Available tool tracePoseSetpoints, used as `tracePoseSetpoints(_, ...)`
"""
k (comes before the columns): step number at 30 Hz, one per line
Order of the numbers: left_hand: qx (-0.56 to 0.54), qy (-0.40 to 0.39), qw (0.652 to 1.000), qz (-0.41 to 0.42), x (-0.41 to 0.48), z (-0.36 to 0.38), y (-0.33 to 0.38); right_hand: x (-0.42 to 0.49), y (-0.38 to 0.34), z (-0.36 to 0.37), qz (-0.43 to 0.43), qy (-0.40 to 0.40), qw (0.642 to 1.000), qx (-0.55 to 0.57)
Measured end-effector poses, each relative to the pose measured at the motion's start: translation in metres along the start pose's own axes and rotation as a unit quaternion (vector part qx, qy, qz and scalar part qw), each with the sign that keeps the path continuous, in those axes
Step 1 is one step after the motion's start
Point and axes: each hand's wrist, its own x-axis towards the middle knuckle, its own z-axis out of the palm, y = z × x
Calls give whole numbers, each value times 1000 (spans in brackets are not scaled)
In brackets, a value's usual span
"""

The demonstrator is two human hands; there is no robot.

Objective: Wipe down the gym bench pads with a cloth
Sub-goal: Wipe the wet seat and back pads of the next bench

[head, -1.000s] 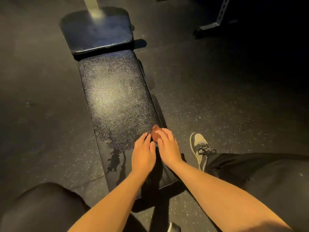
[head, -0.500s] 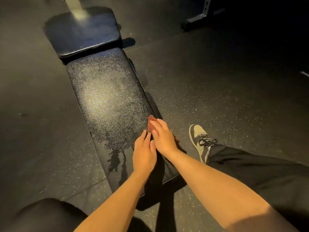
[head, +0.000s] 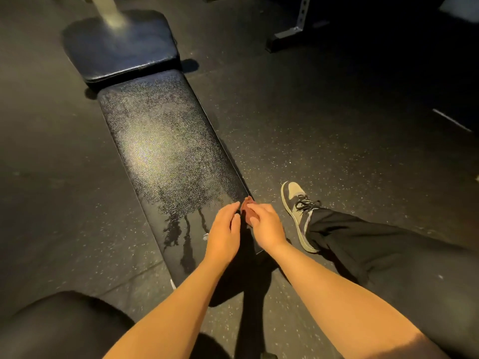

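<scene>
The long black bench pad (head: pixel 166 151) runs away from me, covered in fine spray droplets, with drips running down its near end. A smaller black pad (head: pixel 119 47) sits beyond it. At the long pad's near right edge lies a small reddish-brown cloth (head: pixel 247 207). My right hand (head: pixel 267 225) holds the cloth, fingers curled over it. My left hand (head: pixel 224 230) is just left of the cloth, its fingers bent, fingertips close to the cloth; whether it touches the cloth is unclear.
Dark speckled rubber floor (head: pixel 311 141) surrounds the bench. My right leg in black trousers and a grey-black sneaker (head: pixel 298 211) rest to the right of the pad. A metal rack foot (head: pixel 290 37) stands at the back right. My left knee (head: pixel 59 330) is at the bottom left.
My left hand went from lying flat on the pad to a raised, bent pose beside the cloth. My right hand's fingers curled more over the cloth. The camera view shifted.
</scene>
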Motion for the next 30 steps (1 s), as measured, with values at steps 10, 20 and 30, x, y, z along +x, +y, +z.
tracePoseSetpoints(10, -131, -35, 989, -53, -15, -28, 24, -35, -73, -6, 18, -12, 966, 257)
tracePoseSetpoints(20, -116, 121, 981, -96, -9, -59, 28, -31, -102, 12, 19, 10, 945, 326)
tracePoseSetpoints(30, -38, 42, 996, -71, 10, -74, -3, 3, -104, 34, 0, -16, 968, 250)
